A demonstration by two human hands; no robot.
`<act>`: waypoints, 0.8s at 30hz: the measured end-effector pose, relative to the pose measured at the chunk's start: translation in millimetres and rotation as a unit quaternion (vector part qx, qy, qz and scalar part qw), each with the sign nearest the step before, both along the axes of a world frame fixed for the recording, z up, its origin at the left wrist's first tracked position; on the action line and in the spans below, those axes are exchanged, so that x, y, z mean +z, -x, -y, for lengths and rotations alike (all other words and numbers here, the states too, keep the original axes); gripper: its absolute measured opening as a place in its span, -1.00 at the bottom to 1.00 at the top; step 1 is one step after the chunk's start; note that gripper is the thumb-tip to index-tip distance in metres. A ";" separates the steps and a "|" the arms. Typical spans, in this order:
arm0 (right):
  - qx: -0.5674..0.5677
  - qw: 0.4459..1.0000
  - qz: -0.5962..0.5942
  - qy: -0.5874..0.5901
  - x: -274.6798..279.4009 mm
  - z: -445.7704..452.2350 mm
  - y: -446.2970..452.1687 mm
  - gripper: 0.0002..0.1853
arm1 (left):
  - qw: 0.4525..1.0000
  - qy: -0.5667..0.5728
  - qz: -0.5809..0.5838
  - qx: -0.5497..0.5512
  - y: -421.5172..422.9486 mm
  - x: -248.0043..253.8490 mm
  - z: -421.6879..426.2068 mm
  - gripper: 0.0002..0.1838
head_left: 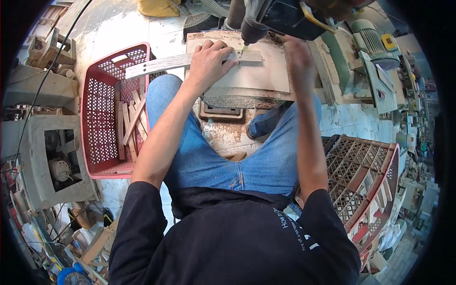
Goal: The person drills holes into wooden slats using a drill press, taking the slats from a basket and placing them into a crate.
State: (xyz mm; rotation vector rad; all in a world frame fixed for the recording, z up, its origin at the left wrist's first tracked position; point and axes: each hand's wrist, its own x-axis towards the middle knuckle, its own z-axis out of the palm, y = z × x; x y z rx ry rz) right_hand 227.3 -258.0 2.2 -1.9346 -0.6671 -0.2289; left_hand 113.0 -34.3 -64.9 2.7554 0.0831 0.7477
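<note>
A long, pale wooden strip [166, 63] lies across a flat board [259, 80] on the drill press table, its left end sticking out past the board. My left hand [211, 61] presses on the strip with bent fingers, just left of the drill bit [244, 48]. Above it is the dark drill chuck [252, 32]. The bit's tip is at the strip; whether it is inside the wood I cannot tell. A dark hole shows near the strip's left end. My right hand [299, 59] is smeared by motion at the board's right side, its fingers unclear, below the drill press head [289, 19].
A red plastic basket [99, 111] holding several wooden strips [133, 118] stands left of my knee. At right is another basket [354, 161] with wood pieces. A green machine with a motor [368, 40] stands beyond the right hand. A black cable [47, 71] hangs at left.
</note>
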 end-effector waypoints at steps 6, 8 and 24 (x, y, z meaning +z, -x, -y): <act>-0.233 0.912 0.318 0.112 162.4 22.7 -43.4 -0.64 | 1.000 -0.003 -0.015 -0.006 0.1 4.1 -1.0 -0.57; 0.087 0.933 0.240 -0.255 194.2 8.5 -54.0 -0.63 | 1.000 -0.011 -0.023 -0.007 0.1 4.1 -0.9 -0.57; 0.168 0.933 0.015 -0.318 270.8 37.7 -0.3 -0.61 | 1.000 -0.001 -0.010 -0.008 -0.8 1.2 -0.8 -0.54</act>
